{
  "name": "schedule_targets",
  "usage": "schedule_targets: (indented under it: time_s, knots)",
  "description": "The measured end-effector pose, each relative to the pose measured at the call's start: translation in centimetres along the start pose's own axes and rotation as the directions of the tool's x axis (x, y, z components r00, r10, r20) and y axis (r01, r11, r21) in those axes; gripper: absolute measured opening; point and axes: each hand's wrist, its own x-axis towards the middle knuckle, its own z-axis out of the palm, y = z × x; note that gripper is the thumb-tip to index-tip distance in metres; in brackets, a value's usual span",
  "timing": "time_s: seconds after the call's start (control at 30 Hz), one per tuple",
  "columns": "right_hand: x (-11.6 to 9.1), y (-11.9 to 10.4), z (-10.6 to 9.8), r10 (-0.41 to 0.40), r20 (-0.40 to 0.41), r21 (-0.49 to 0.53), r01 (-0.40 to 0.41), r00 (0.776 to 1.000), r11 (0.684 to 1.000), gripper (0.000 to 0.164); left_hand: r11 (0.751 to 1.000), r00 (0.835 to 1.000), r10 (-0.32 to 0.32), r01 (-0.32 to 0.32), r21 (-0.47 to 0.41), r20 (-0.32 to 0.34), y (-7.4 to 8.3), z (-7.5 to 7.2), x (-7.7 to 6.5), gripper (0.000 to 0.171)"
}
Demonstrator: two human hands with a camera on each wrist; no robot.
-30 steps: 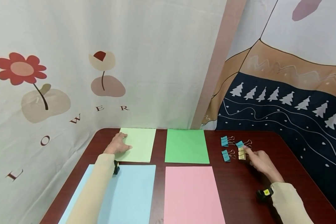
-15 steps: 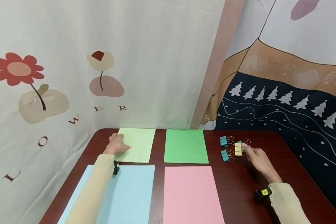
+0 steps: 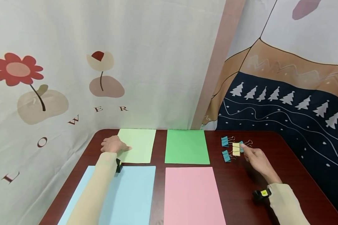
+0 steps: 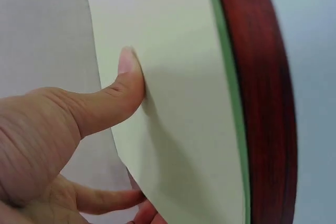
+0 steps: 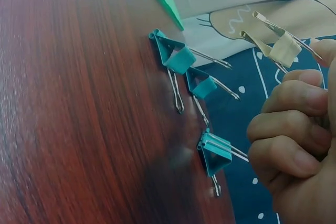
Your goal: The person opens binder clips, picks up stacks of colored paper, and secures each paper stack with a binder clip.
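Observation:
At the back left of the table, my left hand (image 3: 112, 144) is at the left edge of a light green paper stack (image 3: 140, 145). In the left wrist view its thumb (image 4: 128, 82) lies on the top sheet while the other fingers pass behind the edge, pinching it. My right hand (image 3: 257, 161) holds a yellow binder clip (image 3: 236, 149) by its wire handles, raised over the table. Seen from the right wrist, the mouth of the yellow clip (image 5: 284, 51) is spread apart. Close by lie 3 teal binder clips (image 5: 181, 59), one partly hidden behind the yellow clip in the head view.
A bright green paper stack (image 3: 187, 147) lies at the back middle. Nearer are a light blue stack (image 3: 132, 193), partly under my left sleeve, and a pink stack (image 3: 192, 193). The dark red table (image 3: 236, 193) backs onto a printed curtain (image 3: 157, 78).
The yellow clip has been lifted and moved left in my right hand, its mouth now spread. My left hand has turned and shifted slightly left at the light green paper's edge.

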Motion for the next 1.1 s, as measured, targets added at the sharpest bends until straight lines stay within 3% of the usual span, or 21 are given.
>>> schedule_targets:
  time_s: [0.17,0.27,0.47,0.67,0.9,1.1]
  knots:
    - [0.0,-0.1,0.2,-0.022,0.006,0.011,0.022,1.0,1.0,0.068,0.995,0.997,-0.001,0.009,-0.103,0.083,-0.3,-0.6,-0.1,0.112]
    - [-0.1,-0.3,0.3,-0.03,0.013,0.02,0.03,0.999,0.999,0.068,0.987,0.994,0.03,-0.014,-0.159,0.103,-0.6,-0.8,-0.2,0.104]
    - [0.0,-0.4,0.6,-0.041,0.028,0.033,0.04,0.999,0.999,0.068,0.982,0.994,0.078,-0.063,-0.181,0.077,-1.2,-1.0,-0.5,0.087]
    - [0.0,-0.6,0.7,-0.047,0.019,0.028,0.047,0.999,0.999,0.068,0.966,0.994,0.074,-0.053,-0.253,0.076,-1.7,-1.1,-0.4,0.07]
    - [-0.1,-0.6,0.7,-0.071,0.012,0.015,0.071,0.997,0.997,0.071,0.922,0.993,0.077,-0.038,-0.386,0.085,-2.5,-1.1,-0.5,0.081]
    - [-0.1,-0.9,0.4,-0.079,0.003,0.006,0.079,0.997,0.997,0.071,0.891,0.996,0.061,-0.025,-0.454,0.064,-2.8,-0.8,-0.9,0.067]
